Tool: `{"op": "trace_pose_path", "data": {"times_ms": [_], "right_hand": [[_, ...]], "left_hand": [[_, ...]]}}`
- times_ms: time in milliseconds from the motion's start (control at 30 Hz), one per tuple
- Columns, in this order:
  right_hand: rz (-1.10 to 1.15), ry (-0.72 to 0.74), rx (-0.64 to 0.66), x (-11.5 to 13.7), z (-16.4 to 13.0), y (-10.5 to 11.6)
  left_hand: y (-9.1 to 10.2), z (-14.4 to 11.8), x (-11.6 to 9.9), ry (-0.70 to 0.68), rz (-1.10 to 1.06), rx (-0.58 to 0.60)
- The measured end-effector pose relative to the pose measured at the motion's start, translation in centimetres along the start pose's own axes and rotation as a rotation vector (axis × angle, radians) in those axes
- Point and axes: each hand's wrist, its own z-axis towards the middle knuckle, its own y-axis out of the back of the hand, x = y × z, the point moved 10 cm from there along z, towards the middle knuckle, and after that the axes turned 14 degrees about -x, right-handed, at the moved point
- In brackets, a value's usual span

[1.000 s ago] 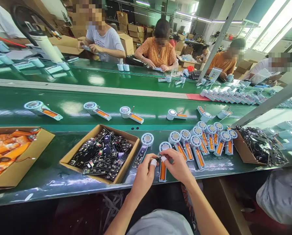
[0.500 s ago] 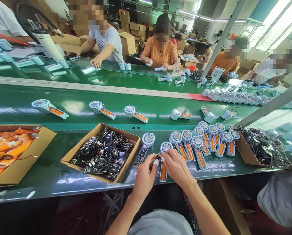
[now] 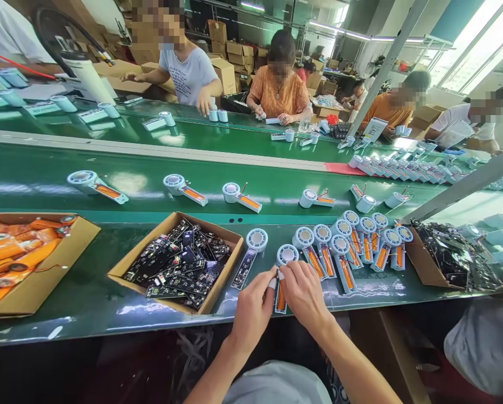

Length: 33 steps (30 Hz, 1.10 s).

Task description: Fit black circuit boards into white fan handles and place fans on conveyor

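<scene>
- Two hands meeting at the near edge of the green worktop [image 3: 87, 303]: left hand [image 3: 251, 311] and right hand [image 3: 304, 294], taped fingertips pinched together on the fan unit [image 3: 282, 280], both grips narrow and closed on it.
- Fan unit lying flat, round white head far, orange handle near, partly hidden under the fingers.
- Just left: another unit with a dark circuit strip [image 3: 243, 268].
- Just right: cluster of finished-looking fan units [image 3: 352, 241], touching one another.
- Left: cardboard box [image 3: 125, 264] full of black circuit boards [image 3: 178, 264].
- Far left: second box [image 3: 45, 280] with orange parts [image 3: 11, 252].
- Right: third box [image 3: 424, 261] of dark boards.
- Beyond: single units spaced along the conveyor belt [image 3: 150, 168]; other people seated at the far side.
- No readable writing.
</scene>
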Motion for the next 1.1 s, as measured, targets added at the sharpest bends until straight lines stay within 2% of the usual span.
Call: {"op": "trace_pose_path", "data": {"times_ms": [67, 167, 333, 467, 700, 867, 1000, 1100], "right_hand": [[-0.003, -0.034, -0.017, -0.1, -0.2, -0.1], [0.107, -0.090, 0.002, -0.9, -0.4, -0.6], [0.463, -0.246, 0.156, -3.5, -0.2, -2.0], [0.643, -0.279, 0.245, -3.7, 0.1, -2.2], [0.655, -0.436, 0.180, -4.3, 0.0, -1.2], [0.549, -0.543, 0.088, -3.9, -2.3, -0.2], [0.523, -0.604, -0.014, -3.2, -3.5, -0.6], [0.643, -0.739, -0.098, -4.0, -3.9, -1.1]], "left_hand": [[0.1, -0.1, -0.2, -0.013, 0.011, -0.019], [0.1, 0.1, 0.5, 0.059, -0.015, -0.005], [-0.4, 0.6, 2.1, 0.264, -0.166, 0.149], [-0.7, 0.9, 2.4, 0.358, -0.242, 0.243], [-0.7, 0.9, 2.5, 0.371, -0.185, 0.234], [-0.7, 0.0, 3.0, 0.389, -0.096, 0.241], [-1.4, -0.5, 3.0, 0.341, -0.055, 0.248], [-1.2, -0.2, 2.2, 0.199, 0.070, 0.203]]}}
